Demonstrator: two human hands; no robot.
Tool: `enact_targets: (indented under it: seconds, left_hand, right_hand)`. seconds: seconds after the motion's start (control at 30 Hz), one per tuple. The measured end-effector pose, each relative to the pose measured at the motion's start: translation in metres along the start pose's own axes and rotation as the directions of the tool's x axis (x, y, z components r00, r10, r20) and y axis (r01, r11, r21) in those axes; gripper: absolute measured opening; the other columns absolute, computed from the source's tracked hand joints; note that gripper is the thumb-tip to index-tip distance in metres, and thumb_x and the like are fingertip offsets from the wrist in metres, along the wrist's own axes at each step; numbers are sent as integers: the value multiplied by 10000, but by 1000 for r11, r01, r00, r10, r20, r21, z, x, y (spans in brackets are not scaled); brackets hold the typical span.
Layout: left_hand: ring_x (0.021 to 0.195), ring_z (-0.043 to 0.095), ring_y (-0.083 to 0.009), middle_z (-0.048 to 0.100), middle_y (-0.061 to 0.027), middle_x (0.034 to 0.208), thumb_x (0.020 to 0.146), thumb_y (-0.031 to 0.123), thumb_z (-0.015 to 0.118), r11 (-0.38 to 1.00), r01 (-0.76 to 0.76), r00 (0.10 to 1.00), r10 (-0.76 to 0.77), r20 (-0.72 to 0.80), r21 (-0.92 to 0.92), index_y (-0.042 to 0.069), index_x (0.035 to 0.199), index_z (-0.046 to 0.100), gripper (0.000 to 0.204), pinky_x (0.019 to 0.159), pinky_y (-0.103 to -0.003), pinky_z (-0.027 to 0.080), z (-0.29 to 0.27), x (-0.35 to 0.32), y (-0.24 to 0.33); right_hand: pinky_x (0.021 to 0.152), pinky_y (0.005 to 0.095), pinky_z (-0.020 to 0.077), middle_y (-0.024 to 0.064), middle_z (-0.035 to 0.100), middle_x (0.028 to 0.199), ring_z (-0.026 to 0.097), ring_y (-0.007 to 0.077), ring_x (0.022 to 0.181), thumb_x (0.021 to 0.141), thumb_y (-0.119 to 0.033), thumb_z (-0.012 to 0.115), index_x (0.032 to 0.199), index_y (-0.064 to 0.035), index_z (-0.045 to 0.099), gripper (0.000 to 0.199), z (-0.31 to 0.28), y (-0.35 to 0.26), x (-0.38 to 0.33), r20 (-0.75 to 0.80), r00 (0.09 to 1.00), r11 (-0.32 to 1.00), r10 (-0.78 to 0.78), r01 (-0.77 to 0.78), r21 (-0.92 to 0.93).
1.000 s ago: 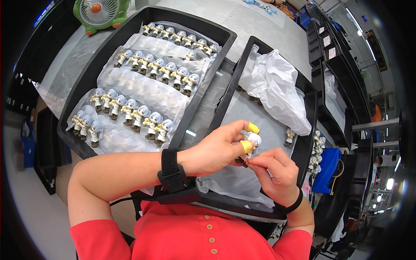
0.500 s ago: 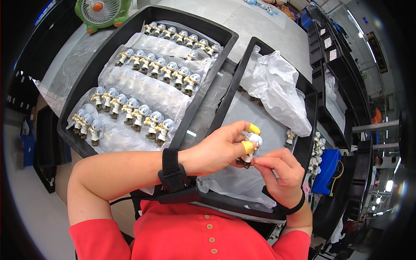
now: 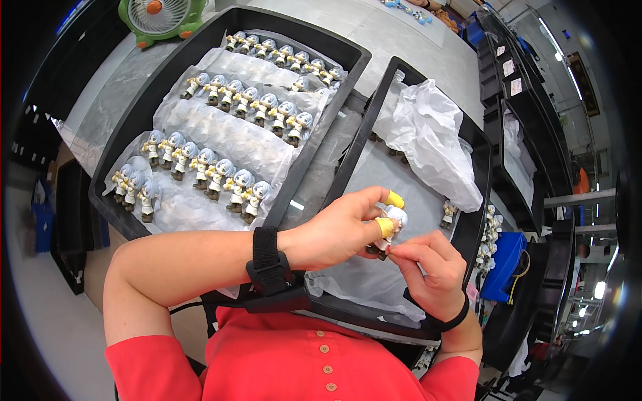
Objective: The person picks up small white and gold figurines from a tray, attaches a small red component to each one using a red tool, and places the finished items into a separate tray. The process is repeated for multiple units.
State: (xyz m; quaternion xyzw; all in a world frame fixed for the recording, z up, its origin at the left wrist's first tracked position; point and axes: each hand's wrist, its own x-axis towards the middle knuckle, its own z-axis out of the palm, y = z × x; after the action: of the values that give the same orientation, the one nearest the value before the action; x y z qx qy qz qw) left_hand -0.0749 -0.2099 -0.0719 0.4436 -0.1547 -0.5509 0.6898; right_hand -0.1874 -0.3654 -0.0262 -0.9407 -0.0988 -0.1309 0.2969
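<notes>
figurine [image 3: 391, 224], small, pale hair and white body, sits pinched in the left hand [image 3: 341, 230] above the near end of the right tray [image 3: 468, 230]. 2 yellow finger cots [image 3: 386, 227] on the left thumb and forefinger press against its head; the rest of those fingers curl round below.

change over the last 1 s: very little. the figurine and both hands hold nearly the same spot; the right hand [image 3: 431, 271] has closed in a touch, its thumb and forefinger now pressed together in a fine pinch at the figurine's lower edge. whether they grip a small part or just the base, cannot tell. reads as close work on the piece in hand being mid-course, not a pick or a place.

edges and room: left tray [image 3: 167, 73] is well apart, up and to the left, filled with 4 rows of like figurines [image 3: 221, 177] on white wrapping. right tray holds crumpled white plastic [image 3: 428, 127] at its far end, 1 lone figurine [image 3: 449, 212] near its right rim, just beside the hands. bare grey tray floor lies between the hands and the plastic, the freest ground. green fan [image 3: 160, 17] sits far off at the table's top edge.
</notes>
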Motion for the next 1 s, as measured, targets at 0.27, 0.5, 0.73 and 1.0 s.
enact_targets:
  seconds: [0.27, 0.5, 0.73, 1.0]
  left_hand:
    - [913, 586, -110, 581, -47, 1076, 963, 145, 498, 1000, 6, 1000, -6, 16, -6, 72, 1267, 413, 324, 769, -286, 530, 1, 0, 1]
    - [909, 603, -119, 590, -54, 1058, 965, 141, 492, 997, -7, 999, 11, 43, -82, 70, 1262, 415, 315, 784, -308, 539, -1, 1, 0]
    - [893, 599, -112, 592, -49, 1056, 962, 144, 499, 998, -5, 1000, 6, 30, -60, 72, 1263, 416, 321, 771, -296, 537, -2, 1, 0]
    - [884, 587, -104, 586, -43, 1048, 960, 142, 497, 999, 12, 1000, -12, 5, -41, 73, 1267, 416, 325, 764, -283, 526, 0, -1, 4]
  right_hand:
    - [539, 274, 477, 68, 610, 765, 602, 193, 631, 692, 38, 739, 854, -46, 676, 193, -1, 1, 0, 24, 999, 999, -32, 33, -32]
    - [548, 263, 489, 62, 615, 770, 612, 175, 640, 695, 47, 741, 865, -44, 680, 201, -9, 1, -1, -83, 996, 999, 27, -29, -19]
    - [554, 270, 486, 65, 611, 765, 608, 182, 651, 692, 41, 744, 858, -43, 680, 196, -4, 0, 0, -29, 1000, 1000, 8, -7, 4]
    - [547, 299, 464, 70, 598, 754, 586, 209, 641, 691, 41, 733, 843, -36, 674, 180, -3, -4, 2, -67, 998, 1000, 1, 0, 15]
